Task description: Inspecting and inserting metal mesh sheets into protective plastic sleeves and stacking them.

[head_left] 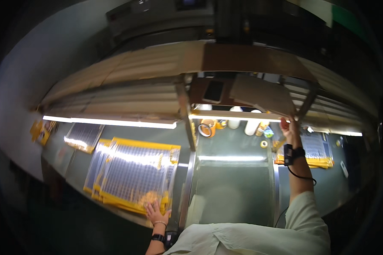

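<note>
My left hand (156, 213) lies with spread fingers on the near right corner of a stack of yellow-edged, clear-covered sheets (136, 172) with a grid pattern. My right arm stretches forward to the shelf's front edge on the right. There my right hand (291, 129) is closed around a small red object (284, 123), mostly hidden by the fingers. Just above that hand lies a loose brown cardboard sheet (261, 94). Below it is another pile of yellow-edged sheets (312, 161), partly covered by my forearm.
A cardboard-covered shelf (191, 57) spans the bench, with a phone (213, 91) on it and bright tube lights (115, 123) beneath. Under it stand tape rolls (204, 130) and white bottles (251, 126). A metal-edged green belt (234, 187) runs between the side tables.
</note>
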Available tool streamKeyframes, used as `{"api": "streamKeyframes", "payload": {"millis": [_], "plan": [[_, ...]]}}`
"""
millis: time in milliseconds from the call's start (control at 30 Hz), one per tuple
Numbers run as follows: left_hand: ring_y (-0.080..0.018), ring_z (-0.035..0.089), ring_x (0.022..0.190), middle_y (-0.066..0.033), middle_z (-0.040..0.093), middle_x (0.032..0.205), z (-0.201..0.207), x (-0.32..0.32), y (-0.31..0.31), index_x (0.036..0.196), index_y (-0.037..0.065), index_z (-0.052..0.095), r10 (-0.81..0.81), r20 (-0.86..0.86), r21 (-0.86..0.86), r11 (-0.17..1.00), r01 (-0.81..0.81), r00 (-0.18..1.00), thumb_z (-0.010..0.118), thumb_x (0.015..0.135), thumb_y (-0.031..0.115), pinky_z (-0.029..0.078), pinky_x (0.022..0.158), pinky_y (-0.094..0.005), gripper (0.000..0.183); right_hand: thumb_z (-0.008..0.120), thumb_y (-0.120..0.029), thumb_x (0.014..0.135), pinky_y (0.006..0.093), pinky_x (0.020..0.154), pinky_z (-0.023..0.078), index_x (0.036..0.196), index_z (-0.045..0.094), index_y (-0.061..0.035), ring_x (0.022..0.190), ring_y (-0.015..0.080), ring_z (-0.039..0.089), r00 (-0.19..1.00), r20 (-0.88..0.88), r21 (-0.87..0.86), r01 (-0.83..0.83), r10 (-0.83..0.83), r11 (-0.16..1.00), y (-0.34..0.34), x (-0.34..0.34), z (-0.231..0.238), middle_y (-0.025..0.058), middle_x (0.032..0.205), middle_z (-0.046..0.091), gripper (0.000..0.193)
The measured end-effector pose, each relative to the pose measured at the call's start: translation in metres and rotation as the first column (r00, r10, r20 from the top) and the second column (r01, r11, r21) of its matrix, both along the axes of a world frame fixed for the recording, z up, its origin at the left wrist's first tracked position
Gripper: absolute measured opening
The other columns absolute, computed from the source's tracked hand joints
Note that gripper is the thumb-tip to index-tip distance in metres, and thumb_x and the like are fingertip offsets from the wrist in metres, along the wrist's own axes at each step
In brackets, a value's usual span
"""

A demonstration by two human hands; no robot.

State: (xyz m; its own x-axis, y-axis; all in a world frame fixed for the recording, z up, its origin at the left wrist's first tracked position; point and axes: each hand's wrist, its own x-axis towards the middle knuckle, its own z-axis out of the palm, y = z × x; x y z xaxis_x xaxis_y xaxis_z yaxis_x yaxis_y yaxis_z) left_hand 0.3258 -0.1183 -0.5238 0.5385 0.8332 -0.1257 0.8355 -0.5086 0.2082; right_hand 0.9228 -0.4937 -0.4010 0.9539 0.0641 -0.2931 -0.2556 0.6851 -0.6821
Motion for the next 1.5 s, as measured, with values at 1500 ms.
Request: {"api": "streamKeyframes", "payload": {"millis": [1500], "plan": [[-0.0374, 0.019, 0.13, -0.0183, 0.024, 0.14, 0.031, 0.132, -0.005, 0.131, 0.011, 0.038, -0.49, 0.485, 0.322, 0.87, 0.373, 0.724, 0.054, 0.082, 0.04, 0.019, 0.102, -0.0498, 0.059, 0.058, -0.011, 0.078, 0.0291, 0.06, 0.049, 0.091, 0.063, 0.0003, 0.067, 0.0143, 0.059, 0.411, -0.275, -0.819, -0.574, 0.869, 0.012, 0.013, -0.201, -0.089, 0.0043, 0.075, 0.062, 0.019]]}}
